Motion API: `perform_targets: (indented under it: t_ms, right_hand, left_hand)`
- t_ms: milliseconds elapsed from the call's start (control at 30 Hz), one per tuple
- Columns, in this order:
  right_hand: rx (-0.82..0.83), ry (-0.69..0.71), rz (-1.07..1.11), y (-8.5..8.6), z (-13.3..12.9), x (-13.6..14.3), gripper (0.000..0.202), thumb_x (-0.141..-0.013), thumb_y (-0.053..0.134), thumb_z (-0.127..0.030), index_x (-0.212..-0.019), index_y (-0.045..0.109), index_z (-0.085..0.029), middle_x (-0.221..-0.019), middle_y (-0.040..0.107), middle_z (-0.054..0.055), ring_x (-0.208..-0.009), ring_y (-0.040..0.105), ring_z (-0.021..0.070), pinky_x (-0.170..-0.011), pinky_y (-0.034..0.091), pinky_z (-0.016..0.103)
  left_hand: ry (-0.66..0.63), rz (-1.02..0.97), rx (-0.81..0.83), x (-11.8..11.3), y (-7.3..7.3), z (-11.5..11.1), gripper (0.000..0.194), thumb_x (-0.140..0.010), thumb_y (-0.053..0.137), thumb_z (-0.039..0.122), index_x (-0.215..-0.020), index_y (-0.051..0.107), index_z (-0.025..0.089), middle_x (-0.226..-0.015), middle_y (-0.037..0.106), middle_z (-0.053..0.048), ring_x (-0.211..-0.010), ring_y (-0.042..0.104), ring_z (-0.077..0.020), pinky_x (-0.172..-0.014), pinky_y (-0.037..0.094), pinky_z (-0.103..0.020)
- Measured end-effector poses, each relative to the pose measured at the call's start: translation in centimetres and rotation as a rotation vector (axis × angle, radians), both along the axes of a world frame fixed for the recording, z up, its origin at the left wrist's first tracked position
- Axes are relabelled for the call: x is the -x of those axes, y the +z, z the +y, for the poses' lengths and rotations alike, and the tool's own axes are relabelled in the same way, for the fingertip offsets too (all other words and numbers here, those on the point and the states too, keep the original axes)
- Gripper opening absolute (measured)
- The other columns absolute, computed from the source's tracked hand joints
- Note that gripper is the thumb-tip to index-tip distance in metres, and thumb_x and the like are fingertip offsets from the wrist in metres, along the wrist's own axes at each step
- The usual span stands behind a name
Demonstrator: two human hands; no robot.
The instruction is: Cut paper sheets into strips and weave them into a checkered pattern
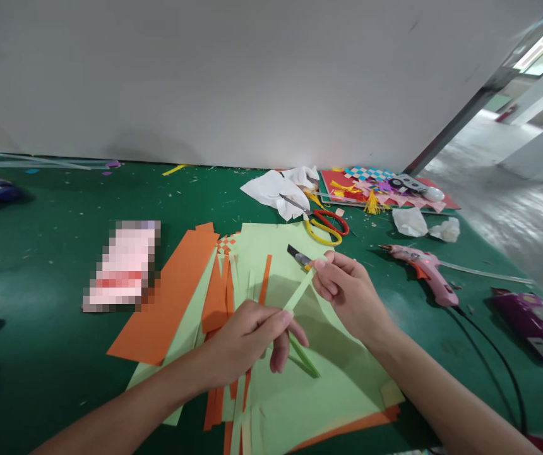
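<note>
A narrow light green paper strip (301, 291) stretches between my two hands. My left hand (259, 332) pinches its lower part, and a green end hangs below the fingers. The upper end sits between the thumb and finger of my right hand (347, 287). Under both hands lie light green paper sheets (338, 392). A craft knife (298, 256) with a dark blade rests on the paper just beside my right fingertips. To the left are loose orange and green strips (228, 297), a small orange checkered woven piece (226, 244) and an orange sheet (172, 297).
Scissors (326, 224) with red and yellow handles lie beyond the paper, near crumpled white tissue (276, 193). At right are a pink glue gun (423, 272) with a cord and a purple packet (534, 325). A pixelated pink item (124, 265) lies left. A grey wall (205, 76) borders the green table.
</note>
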State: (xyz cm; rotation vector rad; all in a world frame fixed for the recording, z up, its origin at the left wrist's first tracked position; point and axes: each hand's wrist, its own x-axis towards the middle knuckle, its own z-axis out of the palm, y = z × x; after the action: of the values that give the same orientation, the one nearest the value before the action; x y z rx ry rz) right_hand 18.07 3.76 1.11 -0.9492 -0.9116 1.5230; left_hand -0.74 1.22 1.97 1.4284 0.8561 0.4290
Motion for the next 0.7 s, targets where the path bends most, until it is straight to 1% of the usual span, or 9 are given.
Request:
perform_targets:
  t_ms: [133,300,500,600,700]
  right_hand:
    - [0.005,0.001,0.007,0.07,-0.02,0.01,0.032,-0.082,0.068,-0.026,-0.060,0.047,-0.019,-0.048,0.031,-0.007,-0.046,0.028,0.0072,-0.046,0.018,0.027]
    - [0.005,-0.005,0.022,0.09,0.00,-0.02,0.031,-0.084,0.066,-0.023,-0.060,0.046,-0.019,-0.049,0.032,-0.007,-0.046,0.029,0.0072,-0.047,0.018,0.027]
    - [0.014,-0.015,0.041,-0.11,0.11,-0.14,0.028,-0.084,0.066,-0.022,-0.063,0.048,-0.018,-0.049,0.033,-0.007,-0.047,0.030,0.0072,-0.047,0.018,0.027]
    - [0.015,-0.012,0.049,-0.12,0.12,-0.14,0.029,-0.084,0.067,-0.022,-0.063,0.048,-0.018,-0.049,0.032,-0.007,-0.047,0.030,0.0070,-0.047,0.018,0.027]
    - [0.010,-0.008,0.050,-0.08,0.15,-0.10,0.029,-0.084,0.066,-0.022,-0.063,0.047,-0.018,-0.049,0.033,-0.007,-0.046,0.030,0.0068,-0.047,0.018,0.026]
  left_hand:
    - [-0.005,-0.006,-0.014,0.08,0.13,0.01,0.048,-0.098,0.033,0.034,-0.082,0.073,0.014,-0.051,0.058,0.000,-0.051,0.052,-0.0104,-0.060,0.042,-0.022]
    - [-0.015,-0.049,0.012,0.14,-0.09,-0.02,0.047,-0.098,0.030,0.030,-0.085,0.073,0.014,-0.053,0.059,0.000,-0.053,0.054,-0.0110,-0.063,0.043,-0.023]
    - [-0.024,0.005,-0.047,0.21,-0.03,0.02,0.049,-0.098,0.030,0.032,-0.082,0.073,0.015,-0.051,0.059,0.000,-0.050,0.051,-0.0107,-0.056,0.040,-0.022]
    - [-0.030,0.012,-0.078,0.24,-0.04,0.01,0.050,-0.099,0.030,0.033,-0.080,0.073,0.015,-0.050,0.058,0.001,-0.048,0.051,-0.0103,-0.057,0.040,-0.022]
    - [-0.029,-0.011,-0.081,0.24,-0.10,-0.03,0.050,-0.099,0.030,0.030,-0.080,0.073,0.015,-0.050,0.059,0.001,-0.050,0.053,-0.0105,-0.059,0.041,-0.022]
